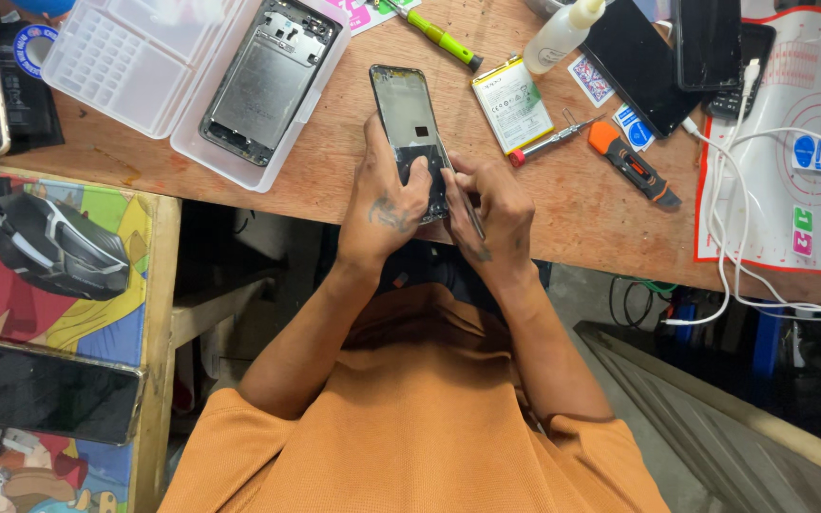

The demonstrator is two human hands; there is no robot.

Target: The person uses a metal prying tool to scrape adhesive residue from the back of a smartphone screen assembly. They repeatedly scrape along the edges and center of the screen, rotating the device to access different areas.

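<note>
Two hands meet at the centre of the head view, over the near edge of my wooden bench (315, 180). My left hand (387, 204) is wrapped around the lower end of a phone frame (406, 119), thumb pressed on its dark lower panel. My right hand (496, 214) pinches thin tweezers (472, 214) against that same end. A white battery (513, 103) lies just right of the frame, and an orange-handled tool (631, 163) lies further right.

Left hand (387, 204) grips phone frame (409, 123) (opened); right hand (491, 204) holds tweezers (472, 217).
</note>
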